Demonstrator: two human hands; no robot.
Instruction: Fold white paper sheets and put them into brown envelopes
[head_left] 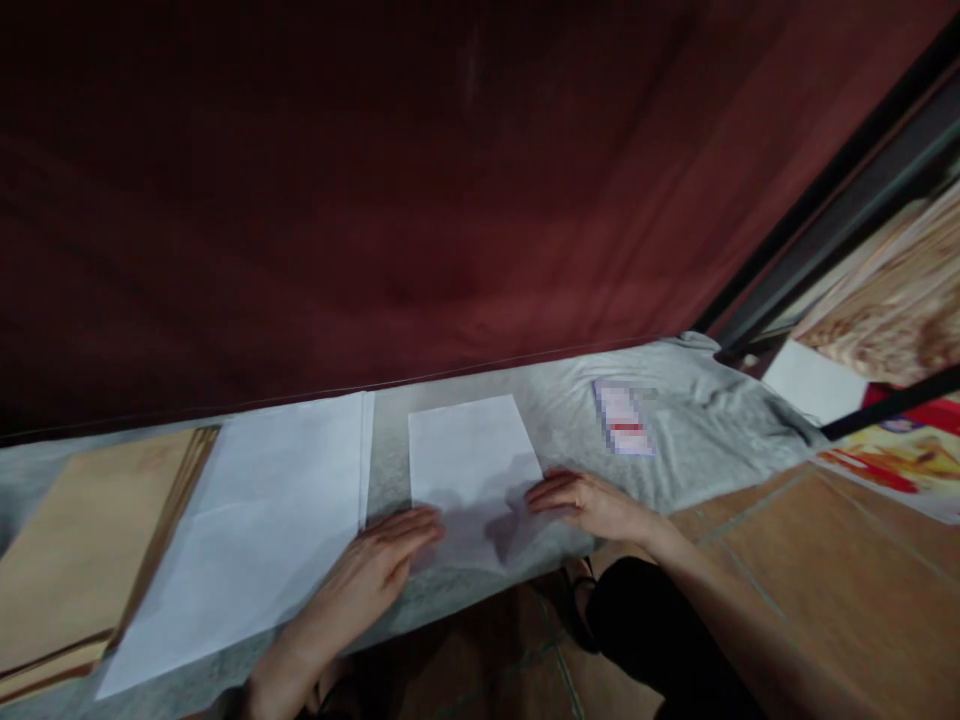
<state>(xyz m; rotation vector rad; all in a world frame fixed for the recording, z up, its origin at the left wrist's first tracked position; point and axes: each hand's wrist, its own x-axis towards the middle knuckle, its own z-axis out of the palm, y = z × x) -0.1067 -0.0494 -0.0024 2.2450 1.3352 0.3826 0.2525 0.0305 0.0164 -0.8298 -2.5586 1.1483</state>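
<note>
A single white sheet of paper (pixel 469 460) lies on a grey cloth-covered table (pixel 697 430). My left hand (pixel 382 565) rests flat on the sheet's near left corner, fingers stretched out. My right hand (pixel 592 500) lies on the sheet's near right edge, fingers extended and pressed down on the paper. Neither hand grips anything.
A stack of white sheets (pixel 262 530) lies left of the single sheet, and a stack of brown envelopes (pixel 82 550) lies at the far left. A small printed card (pixel 624 420) sits to the right. A dark red curtain (pixel 375 200) hangs behind the table. Tiled floor (pixel 825 570) lies to the right.
</note>
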